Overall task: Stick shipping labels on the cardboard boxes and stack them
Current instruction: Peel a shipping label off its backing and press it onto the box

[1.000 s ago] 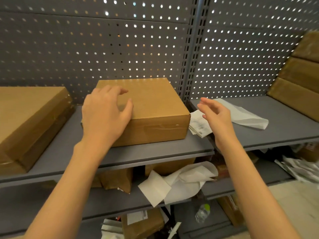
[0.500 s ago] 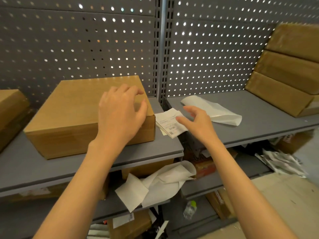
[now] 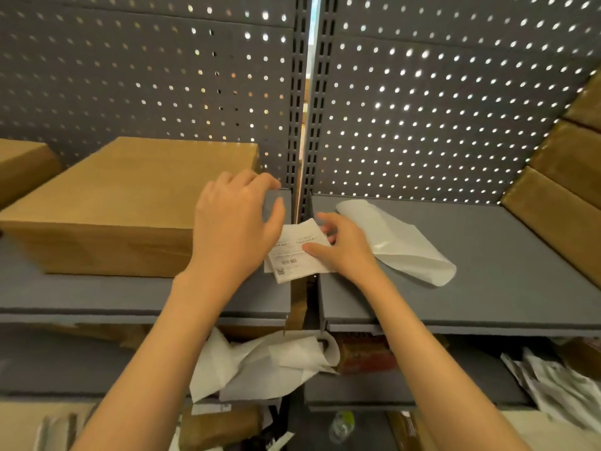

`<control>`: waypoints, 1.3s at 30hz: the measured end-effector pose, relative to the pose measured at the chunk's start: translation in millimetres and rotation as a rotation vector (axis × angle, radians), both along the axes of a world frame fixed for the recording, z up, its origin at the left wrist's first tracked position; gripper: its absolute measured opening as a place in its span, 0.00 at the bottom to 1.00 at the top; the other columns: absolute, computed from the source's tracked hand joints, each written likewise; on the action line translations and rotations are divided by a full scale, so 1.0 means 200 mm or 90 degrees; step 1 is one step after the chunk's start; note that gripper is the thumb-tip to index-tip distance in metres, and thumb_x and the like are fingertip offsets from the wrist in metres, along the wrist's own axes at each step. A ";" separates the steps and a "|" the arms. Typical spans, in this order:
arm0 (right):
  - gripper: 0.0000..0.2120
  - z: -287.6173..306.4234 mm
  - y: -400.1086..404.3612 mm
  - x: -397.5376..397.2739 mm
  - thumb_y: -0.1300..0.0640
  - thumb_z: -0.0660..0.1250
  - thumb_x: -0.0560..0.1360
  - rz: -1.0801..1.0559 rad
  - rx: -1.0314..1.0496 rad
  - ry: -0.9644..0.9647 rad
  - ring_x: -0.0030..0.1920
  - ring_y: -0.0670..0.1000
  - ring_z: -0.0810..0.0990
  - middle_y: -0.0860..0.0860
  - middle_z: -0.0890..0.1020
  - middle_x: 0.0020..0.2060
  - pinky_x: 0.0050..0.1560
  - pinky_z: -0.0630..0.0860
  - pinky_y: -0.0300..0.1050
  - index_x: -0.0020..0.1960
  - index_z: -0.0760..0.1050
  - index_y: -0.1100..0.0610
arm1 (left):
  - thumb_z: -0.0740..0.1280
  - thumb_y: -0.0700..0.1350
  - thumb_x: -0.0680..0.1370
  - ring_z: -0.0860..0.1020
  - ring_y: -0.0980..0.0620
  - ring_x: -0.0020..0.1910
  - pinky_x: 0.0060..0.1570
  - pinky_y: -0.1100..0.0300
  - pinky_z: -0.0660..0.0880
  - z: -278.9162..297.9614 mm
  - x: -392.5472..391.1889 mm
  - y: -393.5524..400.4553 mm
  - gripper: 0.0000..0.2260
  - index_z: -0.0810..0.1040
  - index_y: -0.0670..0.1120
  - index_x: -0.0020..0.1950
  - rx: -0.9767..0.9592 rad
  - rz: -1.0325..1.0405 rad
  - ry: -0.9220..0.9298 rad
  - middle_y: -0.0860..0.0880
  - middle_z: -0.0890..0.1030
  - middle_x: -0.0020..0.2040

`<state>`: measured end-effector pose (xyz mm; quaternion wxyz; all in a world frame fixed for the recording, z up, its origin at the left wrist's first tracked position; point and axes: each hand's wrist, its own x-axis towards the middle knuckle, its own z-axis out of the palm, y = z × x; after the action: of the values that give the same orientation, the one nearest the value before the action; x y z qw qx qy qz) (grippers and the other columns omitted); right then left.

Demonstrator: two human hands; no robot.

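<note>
Centre of frame: right hand [image 3: 344, 247] on the stack of shipping labels [image 3: 300, 253], thumb laid across the top sheet, fingers curled at the stack's far edge — a pinching hold on the paper. The stack lies where the two grey shelf boards meet, bridging the gap between them, printed side up; text too small to read.

Left hand [image 3: 232, 229] just left of the labels, palm down, fingers loosely spread and bent, holding nothing. Its fingertips sit near the right end of the cardboard box [image 3: 130, 203]; whether they touch the box cannot be told.

The box lies flat on the left shelf [image 3: 97, 297], centre left of frame, top face plain brown. A second box [image 3: 22, 164] shows partly at the far left edge. At the right edge, several brown boxes [image 3: 559, 203] lean stacked against the pegboard back panel [image 3: 422, 109].

On the right shelf [image 3: 487, 288], just right of the right hand — a curled white backing sheet [image 3: 400, 242].

Lower frame: crumpled white paper [image 3: 260, 366] hanging off the shelf below, more paper scraps [image 3: 559, 388] at lower right, a plastic bottle [image 3: 340, 428] near the bottom edge.
</note>
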<state>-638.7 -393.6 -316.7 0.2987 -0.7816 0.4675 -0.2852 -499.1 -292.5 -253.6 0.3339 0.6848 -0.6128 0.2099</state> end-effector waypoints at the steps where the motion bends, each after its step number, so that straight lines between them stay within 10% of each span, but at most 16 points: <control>1: 0.27 0.00 -0.01 0.00 0.57 0.72 0.71 0.002 -0.004 -0.014 0.48 0.47 0.72 0.52 0.75 0.54 0.47 0.69 0.39 0.68 0.68 0.55 | 0.66 0.45 0.74 0.76 0.43 0.40 0.39 0.59 0.63 0.00 -0.02 0.00 0.09 0.80 0.43 0.50 0.006 0.002 -0.002 0.45 0.81 0.42; 8: 0.14 0.00 -0.04 -0.01 0.60 0.70 0.73 -0.016 -0.014 -0.161 0.36 0.44 0.74 0.47 0.77 0.38 0.38 0.71 0.35 0.59 0.78 0.57 | 0.62 0.48 0.75 0.76 0.45 0.42 0.39 0.59 0.64 -0.03 -0.06 -0.02 0.13 0.80 0.44 0.53 0.061 0.006 -0.004 0.46 0.81 0.46; 26: 0.08 0.38 0.08 -0.08 0.57 0.65 0.77 0.026 0.044 -0.438 0.44 0.45 0.83 0.52 0.84 0.45 0.43 0.78 0.34 0.49 0.80 0.61 | 0.67 0.46 0.75 0.69 0.52 0.61 0.55 0.61 0.69 0.06 -0.04 -0.10 0.25 0.65 0.47 0.70 -0.004 -0.145 0.205 0.48 0.66 0.66; 33: 0.07 0.37 0.09 -0.07 0.55 0.65 0.77 0.014 0.057 -0.436 0.44 0.43 0.83 0.49 0.84 0.45 0.41 0.77 0.32 0.48 0.79 0.58 | 0.69 0.39 0.75 0.78 0.66 0.36 0.33 0.74 0.73 0.09 0.00 -0.10 0.25 0.64 0.47 0.69 -0.037 -0.235 0.484 0.57 0.77 0.44; 39: 0.19 0.34 0.10 -0.09 0.61 0.71 0.72 0.082 0.095 -0.373 0.53 0.44 0.82 0.48 0.83 0.53 0.54 0.77 0.36 0.61 0.74 0.56 | 0.69 0.39 0.75 0.79 0.67 0.39 0.37 0.70 0.77 0.10 0.06 -0.14 0.18 0.70 0.44 0.63 -0.092 -0.233 0.553 0.57 0.78 0.44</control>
<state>-657.1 -373.8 -249.4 0.4949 -0.6701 0.3306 -0.4435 -486.9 -321.5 -234.3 0.6374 0.5650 -0.5109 -0.1163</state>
